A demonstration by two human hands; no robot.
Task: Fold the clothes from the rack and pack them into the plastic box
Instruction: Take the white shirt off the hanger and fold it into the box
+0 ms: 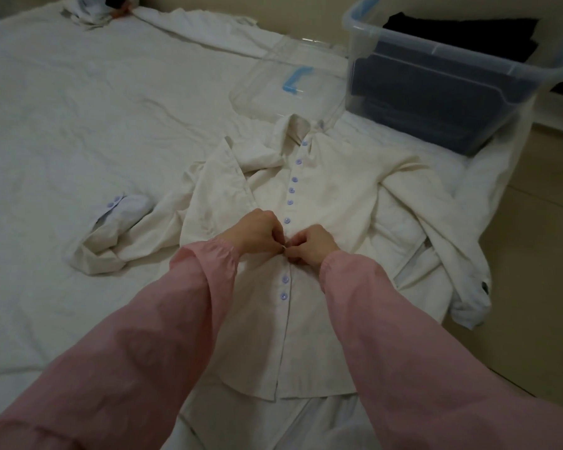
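A cream button-up shirt lies face up on the bed, spread over the white sheet near the bed's right edge, collar pointing away from the person. A row of pale lilac buttons runs down its front. One of its sleeves trails off to the left and bunches up, the cuff turned over to show two more lilac buttons; the other sleeve drapes over the right edge of the bed toward the floor.

Both hands meet at the shirt's front strip, about midway down. The left hand has its fingers curled in, pinching the fabric edge there; the right hand is curled the same way and pinches the strip from the other side, fingertips of the two hands nearly touching. What sits between the fingertips is too small to tell for sure. Both arms wear loose pink sleeves gathered at the wrist.

Past the collar, at the far right corner of the bed, stands the clear plastic box, open, with dark folded clothes stacked inside. Its transparent lid, with a blue latch, lies flat on the sheet just left of the box and right by the collar. A crumpled white cloth sits at the far end of the bed.
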